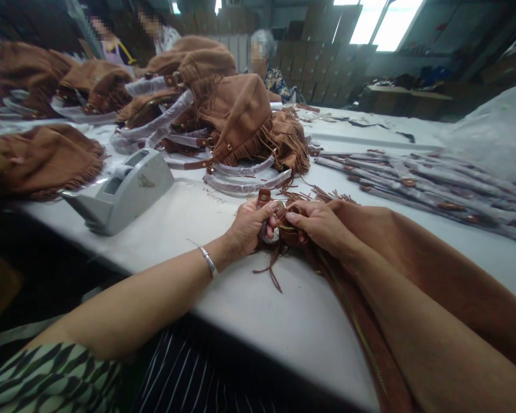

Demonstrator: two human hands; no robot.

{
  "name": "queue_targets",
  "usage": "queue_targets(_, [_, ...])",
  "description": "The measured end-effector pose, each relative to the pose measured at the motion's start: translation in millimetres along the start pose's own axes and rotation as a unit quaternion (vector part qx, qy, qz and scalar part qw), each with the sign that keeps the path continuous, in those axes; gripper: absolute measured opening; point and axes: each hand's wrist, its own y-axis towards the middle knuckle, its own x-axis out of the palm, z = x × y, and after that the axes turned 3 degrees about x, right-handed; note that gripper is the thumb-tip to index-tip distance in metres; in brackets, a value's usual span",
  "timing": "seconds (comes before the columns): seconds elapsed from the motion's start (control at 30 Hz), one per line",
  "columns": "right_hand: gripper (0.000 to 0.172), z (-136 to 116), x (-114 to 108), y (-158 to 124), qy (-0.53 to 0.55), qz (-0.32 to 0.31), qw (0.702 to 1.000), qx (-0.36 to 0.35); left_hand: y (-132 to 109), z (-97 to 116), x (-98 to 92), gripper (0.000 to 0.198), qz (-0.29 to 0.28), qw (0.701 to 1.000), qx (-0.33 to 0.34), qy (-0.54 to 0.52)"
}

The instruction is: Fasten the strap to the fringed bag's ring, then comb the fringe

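A brown suede bag [382, 229] with fringe and a brass zipper lies across the table under my right forearm. My right hand [320, 223] is closed on the bag's end, around the zipper and a metal ring. Pinched in my left hand [249, 223] is a brown leather strap end [264, 197] with a metal stud, held up against the ring. Both hands nearly meet over the table's near side. Loose fringe strands [275, 272] hang below them. My fingers partly hide the ring and how the strap passes it.
A grey tape dispenser [131, 192] stands left of my hands. Behind it are piled fringed brown bags [241, 115] with plastic-wrapped handles. Wrapped straps [417, 178] lie at right on the white table [189, 229]. Several people are at the far side, one in a floral top [276, 83].
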Motion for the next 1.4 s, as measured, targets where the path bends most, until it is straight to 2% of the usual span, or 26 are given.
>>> queue_targets(0.1, [0.019,-2,3,-1,0.006,0.007,1.000,-0.014,1,0,-0.3,0.031,-0.005,1.000,-0.003,-0.004])
queue_targets(0.17, [0.021,-4,4,-1,0.047,-0.011,0.999,-0.009,1,0,-0.6,0.030,-0.010,1.000,-0.004,-0.005])
queue_targets(0.27, [0.031,-7,5,0,0.110,-0.041,0.993,0.031,3,1,0.2,0.029,-0.020,1.000,-0.016,-0.006])
queue_targets(0.37, [0.033,-8,4,0,0.147,-0.036,0.987,0.058,5,5,1.2,0.032,-0.032,0.999,-0.030,-0.001])
queue_targets(0.5, [0.031,-8,0,-3,0.188,-0.039,0.980,0.055,5,15,-2.2,0.031,-0.027,0.998,0.012,0.057])
queue_targets(0.6, [0.030,-12,-3,-7,0.176,-0.021,0.983,0.053,1,26,-9.3,0.029,-0.067,0.989,0.018,0.132])
queue_targets(0.73, [0.029,-19,-7,-13,0.191,-0.013,0.980,0.055,-6,39,-15.9,0.030,-0.099,0.979,0.025,0.176])
queue_targets(0.9, [0.032,-20,-10,-17,0.181,0.016,0.982,0.042,-13,42,-10.9,0.030,-0.104,0.973,0.026,0.206])
queue_targets(1.03, [0.035,-19,-11,-18,0.145,0.029,0.989,0.012,-15,41,-7.7,0.028,-0.158,0.960,-0.003,0.230])
queue_targets(1.17, [0.037,-18,-12,-18,0.122,0.034,0.992,-0.005,-14,42,-9.8,0.027,-0.182,0.954,-0.010,0.237])
queue_targets(1.3, [0.037,-14,-13,-15,0.133,0.028,0.990,0.024,-14,44,-10.9,0.028,-0.228,0.943,-0.004,0.242])
queue_targets(1.4, [0.037,-11,-12,-14,0.151,0.025,0.987,0.042,-15,47,-9.0,0.031,-0.245,0.948,-0.027,0.203])
